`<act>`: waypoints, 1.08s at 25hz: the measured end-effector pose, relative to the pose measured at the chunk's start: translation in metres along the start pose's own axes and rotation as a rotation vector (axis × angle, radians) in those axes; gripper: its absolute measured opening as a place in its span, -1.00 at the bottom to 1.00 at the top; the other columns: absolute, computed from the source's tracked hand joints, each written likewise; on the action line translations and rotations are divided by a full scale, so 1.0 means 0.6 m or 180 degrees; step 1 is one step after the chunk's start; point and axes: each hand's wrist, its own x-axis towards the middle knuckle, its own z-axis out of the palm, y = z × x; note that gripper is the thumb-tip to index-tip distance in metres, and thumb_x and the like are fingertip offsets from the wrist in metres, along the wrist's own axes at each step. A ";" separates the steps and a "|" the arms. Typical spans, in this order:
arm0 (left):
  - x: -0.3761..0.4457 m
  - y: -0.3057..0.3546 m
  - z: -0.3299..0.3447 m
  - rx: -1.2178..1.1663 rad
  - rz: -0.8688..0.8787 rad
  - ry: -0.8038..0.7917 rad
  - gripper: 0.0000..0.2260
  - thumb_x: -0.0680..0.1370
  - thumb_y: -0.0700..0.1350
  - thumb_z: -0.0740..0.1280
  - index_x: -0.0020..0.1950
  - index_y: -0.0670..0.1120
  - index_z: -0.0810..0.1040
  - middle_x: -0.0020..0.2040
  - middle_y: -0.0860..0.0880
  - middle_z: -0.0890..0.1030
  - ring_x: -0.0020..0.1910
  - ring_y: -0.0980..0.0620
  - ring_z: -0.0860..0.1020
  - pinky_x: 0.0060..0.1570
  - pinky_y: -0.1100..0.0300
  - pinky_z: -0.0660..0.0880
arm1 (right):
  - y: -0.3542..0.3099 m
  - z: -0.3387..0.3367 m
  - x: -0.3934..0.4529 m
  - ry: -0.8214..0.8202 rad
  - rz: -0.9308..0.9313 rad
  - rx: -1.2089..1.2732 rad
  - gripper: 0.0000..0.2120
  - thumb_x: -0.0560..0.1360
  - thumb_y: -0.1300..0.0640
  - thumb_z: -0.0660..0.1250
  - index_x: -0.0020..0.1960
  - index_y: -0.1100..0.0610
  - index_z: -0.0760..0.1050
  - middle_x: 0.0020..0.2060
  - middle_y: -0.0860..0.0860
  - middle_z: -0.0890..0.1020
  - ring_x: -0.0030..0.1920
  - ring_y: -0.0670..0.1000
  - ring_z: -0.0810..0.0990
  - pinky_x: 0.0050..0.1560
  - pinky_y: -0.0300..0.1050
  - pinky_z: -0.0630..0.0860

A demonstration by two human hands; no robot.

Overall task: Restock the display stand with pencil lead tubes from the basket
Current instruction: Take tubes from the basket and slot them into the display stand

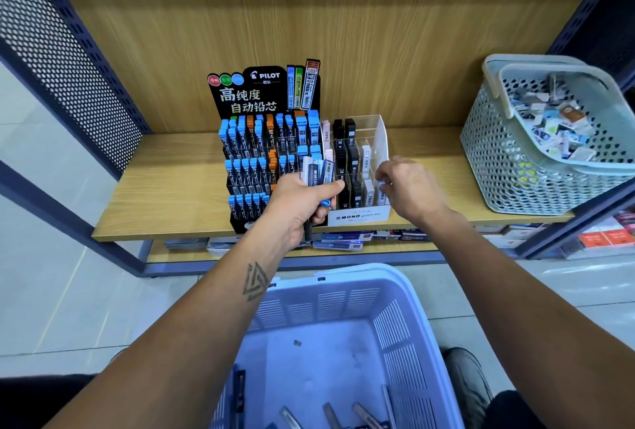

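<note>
A: Clear acrylic, that's the display stand (372, 140) he's filling, the one labelled MONO, just beside the black Pilot stand (261, 160). The left hand (302, 205) is curled round a bundle of pencil lead tubes (318, 171), their caps poking up above the thumb.

B: And the right hand (405, 188)?

A: Its fingers are bent down over the front right compartment, and a pale tube (381, 192) sits right under the fingertips. I'd say he's pinching it as it goes in, though blur makes that hard to swear to.

B: So how should he seat it?

A: Keep the tube upright, let it drop straight between the dividers, and release only once the base touches bottom. The thin acrylic walls look light, so a sideways push could shift the whole stand.

B: Where's the rest of the stock?

A: Below both wrists, in the lilac basket (343, 342); a few tubes lie at its near edge. The bundle in the left hand hovers just left of the working fingers, close enough to feed from without reaching.

B: The grey basket (515, 167)?

A: Well off to the right of the right hand, on the shelf (165, 188), holding mixed small items. Not part of this step, I think.
</note>
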 end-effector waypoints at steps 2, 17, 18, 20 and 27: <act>-0.006 0.002 -0.003 -0.0042 -0.0056 -0.0075 -0.85 0.56 -0.20 0.46 0.02 -0.29 0.60 -0.35 -0.12 0.56 -0.53 0.06 0.35 -0.53 0.27 0.26 | -0.010 -0.007 0.001 0.0143 0.0038 0.0169 -0.88 0.56 0.24 0.37 0.07 0.11 0.62 0.01 0.04 0.64 -0.11 0.05 0.60 -0.17 -0.14 0.48; -0.044 -0.001 -0.061 -0.0544 -0.0048 -0.0254 -0.89 0.59 -0.25 0.40 0.06 -0.28 0.60 -0.12 -0.25 0.67 -0.48 0.07 0.36 -0.53 0.29 0.24 | -0.126 -0.053 -0.012 -0.0920 0.0512 0.4002 -0.81 0.52 0.30 0.44 0.12 0.25 0.59 -0.29 0.04 0.64 -0.32 -0.06 0.52 -0.33 -0.24 0.46; -0.045 0.003 -0.071 -0.0591 0.0009 -0.0152 -0.88 0.58 -0.23 0.41 0.03 -0.29 0.60 -0.17 -0.24 0.66 -0.48 0.06 0.37 -0.53 0.28 0.24 | -0.139 -0.054 -0.014 -0.1038 0.0245 0.3768 -0.79 0.52 0.29 0.45 0.13 0.21 0.56 -0.30 0.04 0.63 -0.33 -0.07 0.51 -0.31 -0.24 0.46; -0.045 0.009 -0.090 -0.0550 0.0095 -0.0082 -0.87 0.55 -0.23 0.45 -0.02 -0.29 0.58 -0.26 -0.21 0.61 -0.48 0.05 0.38 -0.53 0.27 0.25 | -0.167 -0.055 -0.014 -0.1186 -0.0126 0.3307 -0.75 0.51 0.29 0.46 0.12 0.21 0.46 -0.31 0.07 0.62 -0.36 -0.05 0.48 -0.30 -0.20 0.44; -0.037 0.027 -0.149 -0.1121 0.0412 0.0714 -0.93 0.56 -0.25 0.44 -0.05 -0.24 0.59 -0.28 -0.14 0.59 -0.46 0.06 0.43 -0.49 0.25 0.36 | -0.227 -0.045 0.000 -0.1185 0.0377 0.3617 -0.78 0.49 0.32 0.47 0.11 0.32 0.55 -0.28 0.15 0.68 -0.33 0.03 0.62 -0.30 -0.19 0.58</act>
